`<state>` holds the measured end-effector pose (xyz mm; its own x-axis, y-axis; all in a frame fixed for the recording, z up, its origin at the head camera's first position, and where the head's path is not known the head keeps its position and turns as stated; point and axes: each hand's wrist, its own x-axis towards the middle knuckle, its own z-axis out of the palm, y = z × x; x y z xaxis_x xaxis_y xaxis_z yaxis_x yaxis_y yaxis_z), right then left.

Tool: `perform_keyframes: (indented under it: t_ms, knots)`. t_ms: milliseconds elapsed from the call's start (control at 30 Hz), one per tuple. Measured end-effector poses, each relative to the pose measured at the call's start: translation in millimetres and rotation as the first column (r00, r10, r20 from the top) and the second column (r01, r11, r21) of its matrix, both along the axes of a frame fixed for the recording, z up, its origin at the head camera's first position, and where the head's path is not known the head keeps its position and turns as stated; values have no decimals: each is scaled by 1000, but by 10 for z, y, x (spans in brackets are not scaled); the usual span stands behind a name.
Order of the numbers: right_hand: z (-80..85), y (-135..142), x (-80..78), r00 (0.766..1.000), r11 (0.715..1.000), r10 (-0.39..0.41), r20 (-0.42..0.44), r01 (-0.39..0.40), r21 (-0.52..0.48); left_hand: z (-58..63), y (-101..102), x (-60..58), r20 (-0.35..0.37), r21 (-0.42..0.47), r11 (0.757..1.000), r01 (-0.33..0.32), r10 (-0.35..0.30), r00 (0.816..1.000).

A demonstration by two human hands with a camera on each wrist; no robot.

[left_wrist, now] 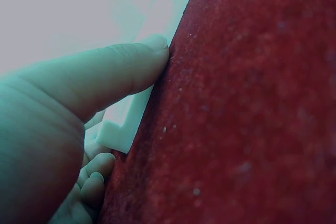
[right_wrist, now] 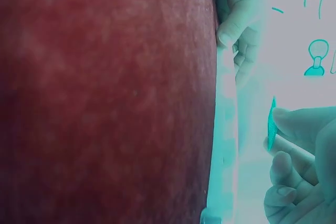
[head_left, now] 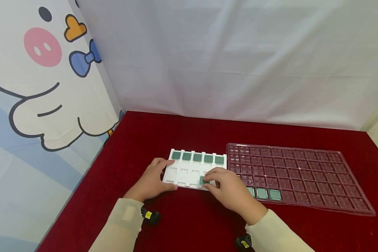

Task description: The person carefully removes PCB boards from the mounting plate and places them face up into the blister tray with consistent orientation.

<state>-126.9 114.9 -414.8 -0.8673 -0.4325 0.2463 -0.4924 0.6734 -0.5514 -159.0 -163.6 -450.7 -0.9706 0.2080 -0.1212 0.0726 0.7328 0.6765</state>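
Observation:
A white plastic tray with two rows of slots lies on the red cloth, small green circuit boards filling its far row. My left hand holds the tray's left end, its thumb along the near edge and the other fingers around the end. Over the near row toward the right, my right hand pinches one small green circuit board between thumb and fingers. That board is seen nearly edge-on in the right wrist view, above the tray surface. The hand covers the near-right slots.
Right of the white tray lies a large clear blister tray with many square pockets. Several green boards sit in its near row at the left, partly behind the right hand. A white curtain hangs behind the table.

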Motion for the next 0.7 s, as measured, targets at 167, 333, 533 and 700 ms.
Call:
perform_keyframes:
  t_ms: [167, 333, 533, 700]
  knots:
    - [-6, 71, 16, 1000, 1000, -19, 11, 19, -4, -20, -6, -16, -5, -7, 1000, 3, -3, 1000]
    - [-13, 145, 39, 998, 999, -46, 29, 47, -3, -21, -3, -15, 0, -8, 1000, 3, -3, 1000]
    - [-20, 239, 74, 997, 998, -68, 44, 68, -14, -8, 8, -7, 2, -9, 1000, 3, -3, 1000]
    - [-40, 309, 72, 996, 997, -77, 35, 77, -5, 6, 1, -3, 3, -7, 1000, -1, 1, 1000]
